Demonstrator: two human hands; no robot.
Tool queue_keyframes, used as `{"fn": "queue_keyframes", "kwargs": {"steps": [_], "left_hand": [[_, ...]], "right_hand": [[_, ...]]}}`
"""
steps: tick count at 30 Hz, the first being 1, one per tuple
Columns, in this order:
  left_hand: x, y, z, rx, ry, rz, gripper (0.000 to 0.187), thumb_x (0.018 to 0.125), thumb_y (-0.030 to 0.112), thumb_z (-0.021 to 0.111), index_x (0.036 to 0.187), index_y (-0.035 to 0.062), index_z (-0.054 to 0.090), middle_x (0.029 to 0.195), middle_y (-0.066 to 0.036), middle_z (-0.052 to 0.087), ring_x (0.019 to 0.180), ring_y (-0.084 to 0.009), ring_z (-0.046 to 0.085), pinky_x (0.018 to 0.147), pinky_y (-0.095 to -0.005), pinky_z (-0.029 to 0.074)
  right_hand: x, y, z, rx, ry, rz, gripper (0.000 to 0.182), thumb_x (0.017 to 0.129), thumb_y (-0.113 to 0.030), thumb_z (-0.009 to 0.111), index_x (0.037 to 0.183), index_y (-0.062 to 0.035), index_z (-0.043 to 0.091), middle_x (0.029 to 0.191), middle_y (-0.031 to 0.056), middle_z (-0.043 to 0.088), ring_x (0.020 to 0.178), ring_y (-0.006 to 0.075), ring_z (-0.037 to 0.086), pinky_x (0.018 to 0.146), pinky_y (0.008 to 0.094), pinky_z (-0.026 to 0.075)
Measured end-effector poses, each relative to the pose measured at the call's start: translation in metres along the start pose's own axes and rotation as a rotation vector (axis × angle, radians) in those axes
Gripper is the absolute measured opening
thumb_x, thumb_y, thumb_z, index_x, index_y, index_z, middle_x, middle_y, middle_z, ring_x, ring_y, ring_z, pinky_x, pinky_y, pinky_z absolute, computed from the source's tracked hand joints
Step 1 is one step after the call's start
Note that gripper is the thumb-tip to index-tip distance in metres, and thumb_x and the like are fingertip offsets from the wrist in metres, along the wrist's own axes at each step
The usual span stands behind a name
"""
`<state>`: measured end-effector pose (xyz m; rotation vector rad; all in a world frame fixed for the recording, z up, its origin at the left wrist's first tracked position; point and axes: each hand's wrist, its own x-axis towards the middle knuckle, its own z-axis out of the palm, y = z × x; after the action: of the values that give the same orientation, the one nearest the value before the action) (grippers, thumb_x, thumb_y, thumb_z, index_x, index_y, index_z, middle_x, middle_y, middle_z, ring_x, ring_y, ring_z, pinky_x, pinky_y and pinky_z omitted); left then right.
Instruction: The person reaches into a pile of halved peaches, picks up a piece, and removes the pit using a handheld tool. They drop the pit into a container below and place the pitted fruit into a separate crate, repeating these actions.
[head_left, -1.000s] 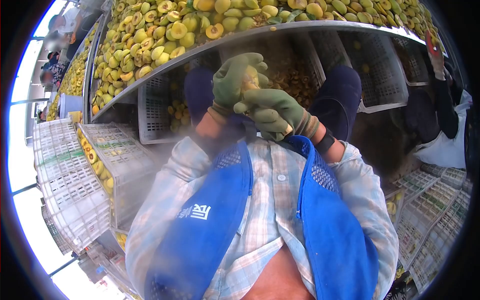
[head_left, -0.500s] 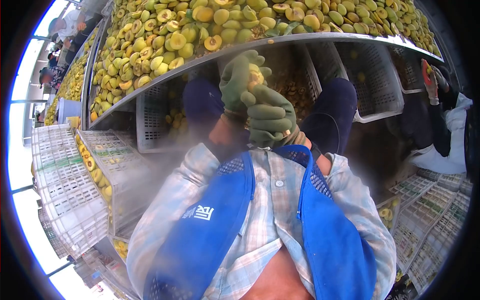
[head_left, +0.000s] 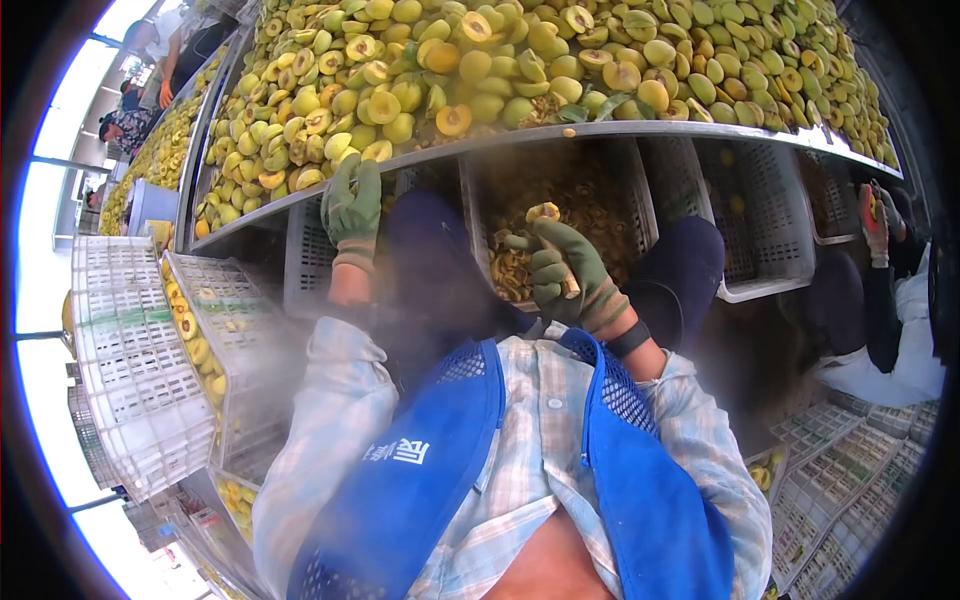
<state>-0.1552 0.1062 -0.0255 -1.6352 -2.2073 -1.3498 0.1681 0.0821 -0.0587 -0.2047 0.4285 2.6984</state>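
My left hand, in a green glove, is at the metal rim of the sorting table, its fingers stretched toward the halved yellow-green stone fruit. I see no fruit in it. My right hand, gloved too, is closed around a short wooden-handled tool; the handle's end sticks out below the fist. A yellowish piece of fruit or pit sits at the tool's upper end, whose blade is hidden. Beneath this hand is a crate of brown pits and scraps.
White plastic crates are stacked at the left, some with fruit inside. Another crate is under the table by my right knee. A co-worker's gloved hand shows at the far right; other people stand at the upper left.
My hands were together around a piece of fruit. My left hand has parted leftward to the table rim, without that fruit; my right hand has moved right, over the scrap crate, keeping the tool.
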Motion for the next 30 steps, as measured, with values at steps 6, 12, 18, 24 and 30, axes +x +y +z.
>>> {"fn": "queue_keyframes", "kwargs": {"steps": [6,12,18,24,30], "left_hand": [[0.055,0.016,0.049,0.173,-0.546,0.026,0.032,0.094,0.033,0.054,0.107,0.0056,0.066,0.104,-0.022,0.066,0.098,-0.0356,0.064,0.084,-0.0411,0.049],[0.068,0.031,0.149,0.295,-0.514,-0.03,0.055,0.079,0.056,0.066,0.105,0.008,0.068,0.104,-0.018,0.069,0.099,-0.0362,0.065,0.086,-0.0412,0.049],[0.062,0.045,0.128,0.011,-0.609,-0.099,0.051,0.08,0.045,0.075,0.109,0.0035,0.07,0.097,-0.012,0.072,0.086,-0.0235,0.068,0.079,-0.0332,0.052],[0.013,0.081,0.093,-1.07,-0.551,-0.289,0.022,0.092,0.016,0.067,0.109,0.0012,0.069,0.096,-0.003,0.069,0.084,-0.0097,0.064,0.075,-0.0247,0.052],[-0.034,0.147,0.05,-1.309,-0.575,-0.469,0.048,0.102,0.04,0.045,0.121,-0.0016,0.059,0.11,-0.016,0.065,0.095,-0.0261,0.067,0.082,-0.0345,0.056]], "right_hand": [[0.012,-0.016,0.012,-0.312,0.091,-0.004,0.048,0.102,-0.041,0.046,0.115,0.0039,0.059,0.055,-0.0062,0.043,0.04,0.0051,0.037,0.037,0.0197,0.03],[0.028,-0.027,0.004,-0.732,0.416,-0.187,0.043,0.1,-0.036,0.052,0.113,0.0033,0.061,0.064,-0.0018,0.056,0.045,0.0079,0.05,0.039,0.0214,0.04],[0.045,-0.035,-0.025,-0.687,0.416,-0.319,0.04,0.098,-0.039,0.055,0.104,0.0,0.064,0.069,0.0011,0.057,0.049,0.0107,0.052,0.044,0.0229,0.043],[0.022,0.003,0.068,-1.024,0.373,-0.526,0.029,0.097,-0.03,0.057,0.109,-0.0029,0.06,0.071,0.002,0.058,0.05,0.0091,0.052,0.044,0.0221,0.043],[0.024,0.034,0.077,-1.06,0.269,-0.604,0.028,0.097,-0.031,0.058,0.105,-0.0043,0.056,0.07,0.0024,0.06,0.049,0.0069,0.054,0.042,0.0207,0.042]]}}
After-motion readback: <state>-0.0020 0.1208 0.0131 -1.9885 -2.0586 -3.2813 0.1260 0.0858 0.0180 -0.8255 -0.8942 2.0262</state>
